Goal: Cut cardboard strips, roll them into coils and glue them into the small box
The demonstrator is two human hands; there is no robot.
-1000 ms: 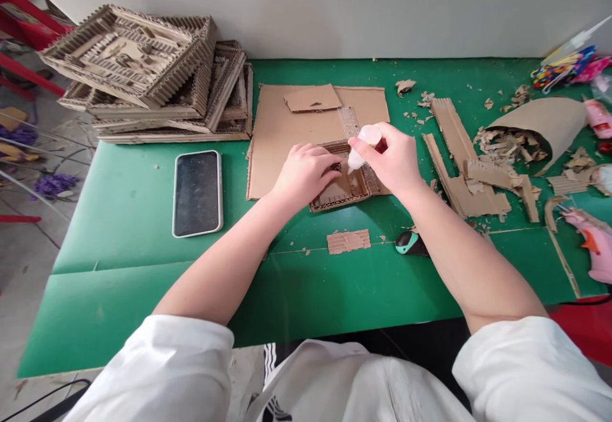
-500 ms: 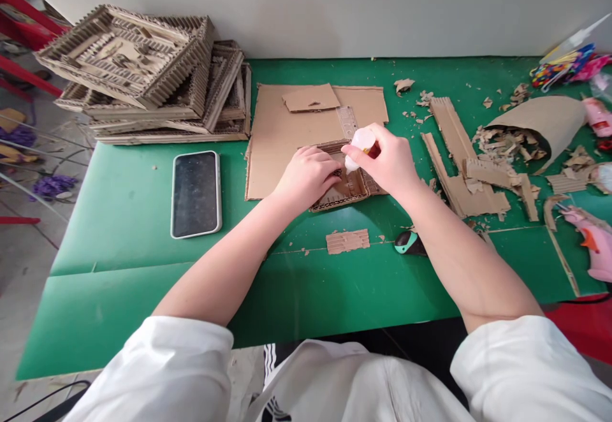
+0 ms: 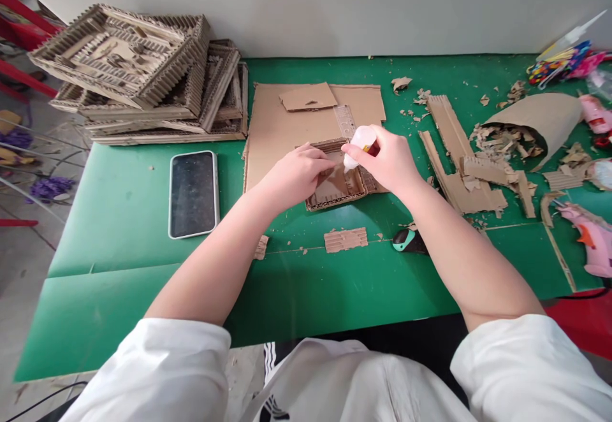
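A small corrugated cardboard tray with low ridged walls lies in front of me, partly over a flat cardboard sheet. My right hand grips a white glue bottle, tilted with its nozzle pointing down over the tray's inside. My left hand reaches over the tray's left side, its fingers bent and close together. Anything between those fingertips is hidden from view. Just in front of the tray lies a torn corrugated piece. A clear ruler lies partly behind the tray.
Stacked cardboard trays stand at the back left, with a phone in front. A black and teal cutter handle lies by my right forearm. To the right are cardboard strips, a cone of scraps and a pink glue gun.
My left hand has drawn back slightly to the left, uncovering more of the tray's inside. The glue bottle stays over the tray in my right hand. The view has shifted a little.
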